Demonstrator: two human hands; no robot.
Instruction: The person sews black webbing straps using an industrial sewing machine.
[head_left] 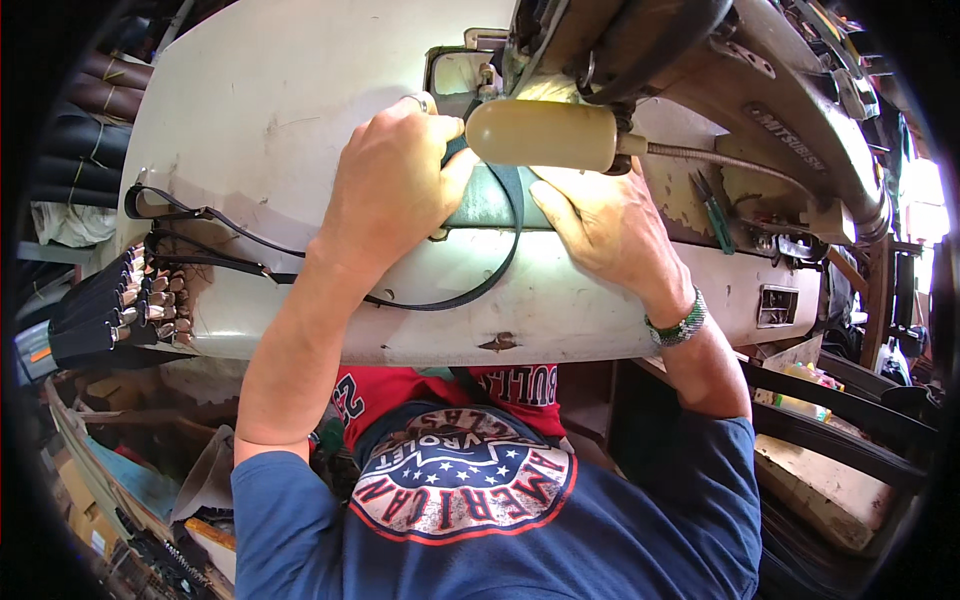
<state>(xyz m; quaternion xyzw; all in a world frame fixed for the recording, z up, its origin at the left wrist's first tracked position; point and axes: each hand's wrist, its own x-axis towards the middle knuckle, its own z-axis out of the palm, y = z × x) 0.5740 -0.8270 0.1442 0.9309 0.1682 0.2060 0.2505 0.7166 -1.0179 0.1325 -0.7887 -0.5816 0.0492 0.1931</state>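
Note:
My left hand [395,185] is closed on a narrow dark strap [513,195] beside the needle area of a sewing machine [770,130]. From there the strap bends down in a loose loop over the pale table [270,100] and runs left. Metal fittings show on its left part. My right hand [600,215] rests at the machine bed, its thumb stretched toward the strap but apart from it. A cream, rounded lamp [545,134] hides the right hand's other fingers and part of the sewing spot. A lit greenish metal plate [480,200] lies between my hands.
Small snips [717,220] with green handles lie right of my right hand. A bundle of dark straps [95,315] hangs at the table's left end. Dark rolls of material [85,150] are stacked farther left. The machine's heavy arm overhangs the right side.

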